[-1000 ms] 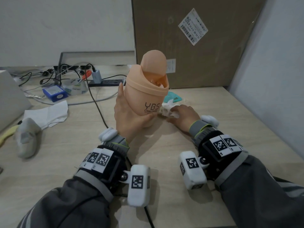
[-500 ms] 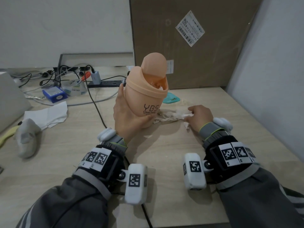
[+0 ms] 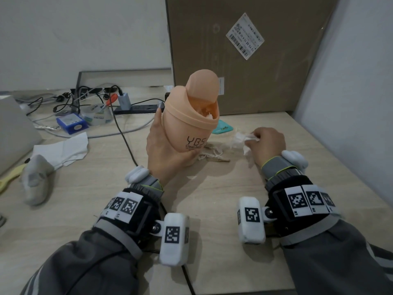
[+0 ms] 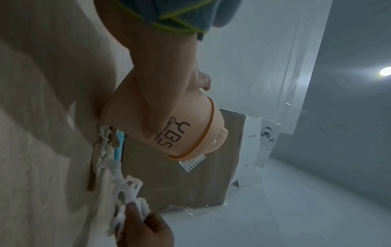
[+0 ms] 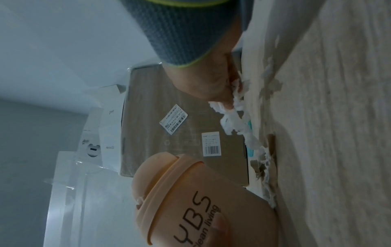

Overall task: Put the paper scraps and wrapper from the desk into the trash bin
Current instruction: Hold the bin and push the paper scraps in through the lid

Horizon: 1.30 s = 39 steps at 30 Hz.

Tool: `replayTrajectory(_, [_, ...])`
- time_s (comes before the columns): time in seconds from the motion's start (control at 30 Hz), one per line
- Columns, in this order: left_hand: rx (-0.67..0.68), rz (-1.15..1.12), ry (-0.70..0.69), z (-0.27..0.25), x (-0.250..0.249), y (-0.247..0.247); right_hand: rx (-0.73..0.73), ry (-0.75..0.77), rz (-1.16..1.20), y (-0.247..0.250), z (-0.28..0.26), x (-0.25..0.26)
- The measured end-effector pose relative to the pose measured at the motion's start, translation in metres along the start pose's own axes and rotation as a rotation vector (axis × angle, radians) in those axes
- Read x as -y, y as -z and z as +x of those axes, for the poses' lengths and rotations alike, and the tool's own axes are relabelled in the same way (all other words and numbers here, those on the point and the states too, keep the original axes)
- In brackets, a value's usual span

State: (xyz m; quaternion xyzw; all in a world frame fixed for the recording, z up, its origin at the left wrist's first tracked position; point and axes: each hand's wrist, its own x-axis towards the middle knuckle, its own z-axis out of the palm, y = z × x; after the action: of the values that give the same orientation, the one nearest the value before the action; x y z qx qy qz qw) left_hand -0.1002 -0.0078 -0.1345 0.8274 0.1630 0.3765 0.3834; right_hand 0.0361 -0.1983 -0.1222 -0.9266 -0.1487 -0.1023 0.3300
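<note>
My left hand (image 3: 163, 150) grips the peach trash bin (image 3: 191, 120), tilted to the right with its base on the desk; white paper shows in its mouth. The same bin (image 4: 169, 123) fills the left wrist view, and the bin (image 5: 190, 200) shows in the right wrist view. My right hand (image 3: 265, 143) pinches a wad of white paper scraps (image 3: 242, 139) just right of the bin. More torn paper scraps (image 3: 212, 155) lie at the bin's base. A teal wrapper (image 3: 223, 128) lies behind them. In the wrist views the scraps (image 4: 127, 192) (image 5: 234, 120) trail along the desk.
A big cardboard box (image 3: 244, 54) stands behind the bin, a white wall (image 3: 350, 92) on the right. On the left lie a white tissue (image 3: 63, 150), a grey soft toy (image 3: 36, 179), a blue box (image 3: 72, 123), tape rolls and cables (image 3: 123, 133).
My right hand has drawn away from the bin's base to the right, pulling a wad of paper scraps with it. The left hand keeps hold of the tilted bin.
</note>
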Motion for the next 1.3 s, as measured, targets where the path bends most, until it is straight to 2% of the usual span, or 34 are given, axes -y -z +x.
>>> replayTrajectory(0.13, [0.002, 0.026, -0.034, 0.003, 0.001, -0.001, -0.246, 0.081, 0.290, 0.007, -0.001, 0.005])
replayTrajectory(0.3, [0.034, 0.106, -0.118, 0.007, 0.003, -0.004, -0.383, 0.272, 0.558, 0.018, -0.006, 0.016])
replayTrajectory(0.43, [0.051, 0.178, -0.169, 0.002, -0.003, -0.004, -0.378, 0.414, 0.615, 0.018, -0.012, 0.027])
replayTrajectory(0.7, [0.097, 0.142, -0.215, -0.002, -0.006, -0.008, -0.219, 0.661, 0.573, 0.002, -0.022, 0.040])
replayTrajectory(0.77, [0.104, 0.124, -0.231, -0.002, -0.005, -0.008, -0.157, 0.640, 0.551, 0.003, -0.025, 0.041])
replayTrajectory(0.87, [0.132, 0.090, -0.256, -0.002, -0.004, -0.009, 0.017, 0.498, 0.553, 0.006, -0.029, 0.041])
replayTrajectory(0.93, [0.140, 0.088, -0.262, -0.002, -0.003, -0.009, 0.073, 0.481, 0.561, 0.006, -0.029, 0.043])
replayTrajectory(0.97, [0.136, 0.088, -0.259, -0.001, -0.002, -0.010, 0.044, 0.500, 0.538, 0.006, -0.028, 0.043])
replayTrajectory(1.03, [0.126, 0.077, -0.240, 0.001, 0.001, -0.011, -0.134, 0.562, 0.439, 0.007, -0.025, 0.041])
replayTrajectory(1.13, [0.122, 0.051, -0.199, 0.003, 0.006, -0.012, -0.374, 0.520, 0.401, 0.010, -0.020, 0.036])
replayTrajectory(1.23, [0.118, 0.047, -0.163, 0.002, 0.006, -0.012, -0.439, 0.474, 0.472, 0.012, -0.019, 0.034])
replayTrajectory(1.3, [0.112, 0.034, -0.143, 0.002, 0.004, -0.012, -0.399, 0.490, 0.564, 0.014, -0.022, 0.036])
